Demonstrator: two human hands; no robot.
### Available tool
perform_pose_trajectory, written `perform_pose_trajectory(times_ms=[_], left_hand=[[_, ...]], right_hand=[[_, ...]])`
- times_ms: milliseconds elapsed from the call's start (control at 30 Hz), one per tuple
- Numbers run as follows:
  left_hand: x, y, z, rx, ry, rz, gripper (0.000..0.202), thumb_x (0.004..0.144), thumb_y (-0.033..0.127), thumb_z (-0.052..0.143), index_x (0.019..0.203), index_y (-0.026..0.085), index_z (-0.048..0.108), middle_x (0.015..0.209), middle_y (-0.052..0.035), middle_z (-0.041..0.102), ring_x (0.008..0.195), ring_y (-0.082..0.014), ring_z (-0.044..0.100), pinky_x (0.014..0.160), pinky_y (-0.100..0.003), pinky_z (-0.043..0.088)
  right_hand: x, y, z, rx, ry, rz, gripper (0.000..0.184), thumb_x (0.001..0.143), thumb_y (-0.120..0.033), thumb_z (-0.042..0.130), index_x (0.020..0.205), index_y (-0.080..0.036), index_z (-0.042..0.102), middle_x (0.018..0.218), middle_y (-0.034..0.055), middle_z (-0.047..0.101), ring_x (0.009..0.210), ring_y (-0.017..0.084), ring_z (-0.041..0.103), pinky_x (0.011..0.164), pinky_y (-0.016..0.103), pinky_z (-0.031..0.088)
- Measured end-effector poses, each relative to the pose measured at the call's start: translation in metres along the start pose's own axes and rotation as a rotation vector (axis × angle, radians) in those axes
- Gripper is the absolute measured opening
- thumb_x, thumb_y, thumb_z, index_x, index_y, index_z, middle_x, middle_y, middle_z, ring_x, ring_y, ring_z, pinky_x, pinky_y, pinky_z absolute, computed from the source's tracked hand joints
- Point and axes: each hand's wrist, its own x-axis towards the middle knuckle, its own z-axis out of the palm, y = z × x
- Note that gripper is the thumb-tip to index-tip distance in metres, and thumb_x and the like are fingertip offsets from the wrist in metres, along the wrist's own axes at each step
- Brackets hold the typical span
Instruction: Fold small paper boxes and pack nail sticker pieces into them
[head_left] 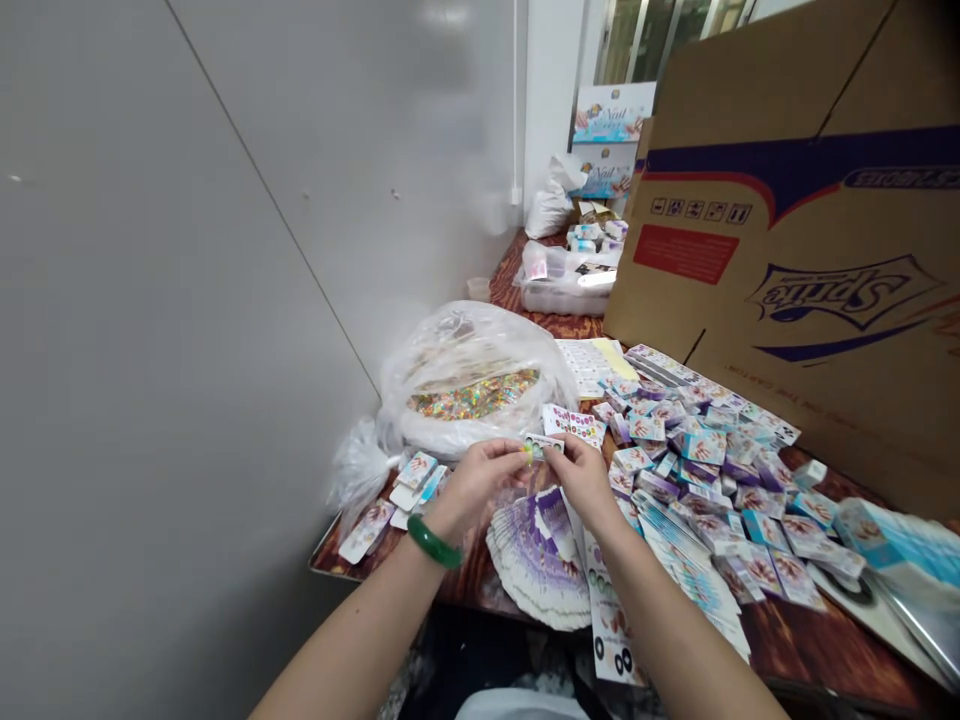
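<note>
My left hand, with a green bangle on its wrist, and my right hand pinch the two ends of one small printed packet held just above the table. Below the hands lies a fanned stack of purple and white cards. A strip of coloured stickers lies just behind the packet. Behind that sits a clear plastic bag filled with glittery pieces.
A heap of small purple and teal boxes covers the wooden table to the right. A large Sprite carton leans at the right. A grey wall stands close on the left. Plastic tubs and boxes sit farther back.
</note>
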Motion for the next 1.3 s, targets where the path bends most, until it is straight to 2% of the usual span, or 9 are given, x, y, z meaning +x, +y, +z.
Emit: perform_pose_trajectory(times_ms=[200, 400, 533, 700, 900, 1033, 1133, 1200, 1300], left_hand=[[-0.005, -0.011, -0.007, 0.637, 0.081, 0.108, 0.018, 0.073, 0.03, 0.058, 0.065, 0.014, 0.061, 0.054, 0.0002, 0.056, 0.052, -0.0138, 0.052, 0.053, -0.025, 0.04], [-0.016, -0.018, -0.011, 1.094, 0.053, 0.225, 0.015, 0.075, 0.022, 0.056, 0.067, 0.017, 0.067, 0.066, -0.0039, 0.066, 0.066, -0.0182, 0.058, 0.065, -0.028, 0.041], [-0.022, -0.013, -0.013, 1.168, 0.012, 0.247, 0.017, 0.08, 0.027, 0.055, 0.075, 0.018, 0.069, 0.075, -0.004, 0.07, 0.072, -0.0178, 0.062, 0.067, -0.026, 0.042], [-0.028, 0.0, -0.018, 1.17, -0.068, 0.283, 0.018, 0.083, 0.02, 0.052, 0.081, 0.018, 0.07, 0.082, -0.0041, 0.072, 0.077, -0.0178, 0.063, 0.072, -0.026, 0.042], [-0.026, -0.004, -0.017, 1.153, 0.012, 0.328, 0.01, 0.082, 0.019, 0.054, 0.081, 0.016, 0.064, 0.078, -0.0031, 0.069, 0.072, -0.017, 0.061, 0.066, -0.025, 0.041], [-0.026, -0.005, -0.018, 1.153, -0.012, 0.308, 0.007, 0.08, 0.017, 0.054, 0.079, 0.017, 0.061, 0.075, -0.002, 0.067, 0.071, -0.017, 0.061, 0.064, -0.025, 0.04], [-0.023, 0.006, -0.033, 1.114, -0.078, 0.289, 0.011, 0.08, 0.023, 0.057, 0.09, 0.019, 0.06, 0.077, -0.0012, 0.066, 0.07, -0.0165, 0.061, 0.064, -0.024, 0.042], [-0.019, 0.014, -0.054, 1.207, 0.027, 0.228, 0.023, 0.08, 0.032, 0.059, 0.1, 0.02, 0.057, 0.084, -0.0029, 0.067, 0.077, -0.0188, 0.062, 0.069, -0.025, 0.043], [-0.01, 0.016, -0.09, 1.43, 0.36, 0.014, 0.032, 0.078, 0.036, 0.061, 0.103, 0.016, 0.055, 0.099, -0.0136, 0.065, 0.098, -0.0277, 0.059, 0.082, -0.032, 0.042]], right_hand=[[-0.013, -0.015, -0.008, -0.073, -0.299, 0.022, 0.022, 0.069, -0.025, 0.053, 0.084, -0.015, 0.066, 0.064, 0.0009, 0.061, 0.056, 0.014, 0.051, 0.052, 0.024, 0.038], [-0.02, -0.016, -0.018, -0.364, -0.493, -0.042, 0.025, 0.075, -0.037, 0.059, 0.085, -0.016, 0.07, 0.071, 0.0032, 0.065, 0.064, 0.017, 0.054, 0.058, 0.026, 0.038], [-0.018, -0.015, -0.023, -0.414, -0.589, -0.009, 0.032, 0.083, -0.041, 0.048, 0.074, -0.017, 0.066, 0.055, -0.0006, 0.054, 0.051, 0.014, 0.045, 0.049, 0.025, 0.033], [-0.015, -0.016, -0.018, -0.426, -0.538, -0.031, 0.026, 0.086, -0.035, 0.043, 0.093, -0.018, 0.062, 0.067, 0.0004, 0.059, 0.055, 0.014, 0.049, 0.053, 0.025, 0.037], [-0.019, -0.02, -0.004, -0.443, -0.597, -0.057, 0.037, 0.091, -0.041, 0.037, 0.07, -0.018, 0.057, 0.055, -0.0019, 0.05, 0.053, 0.013, 0.047, 0.052, 0.024, 0.035], [-0.021, -0.019, -0.002, -0.374, -0.589, -0.005, 0.028, 0.08, -0.042, 0.056, 0.077, -0.016, 0.064, 0.055, -0.0024, 0.051, 0.052, 0.012, 0.045, 0.049, 0.022, 0.033], [-0.022, -0.015, -0.005, -0.262, -0.552, 0.09, 0.028, 0.074, -0.042, 0.062, 0.076, -0.014, 0.066, 0.051, -0.004, 0.046, 0.047, 0.009, 0.038, 0.045, 0.022, 0.029], [-0.022, -0.011, -0.007, -0.212, -0.511, 0.135, 0.03, 0.072, -0.044, 0.062, 0.075, -0.014, 0.067, 0.05, -0.004, 0.046, 0.045, 0.009, 0.036, 0.044, 0.022, 0.028], [-0.023, -0.009, -0.011, -0.197, -0.429, 0.157, 0.033, 0.069, -0.047, 0.065, 0.072, -0.014, 0.066, 0.05, -0.004, 0.046, 0.045, 0.008, 0.035, 0.043, 0.022, 0.027]])
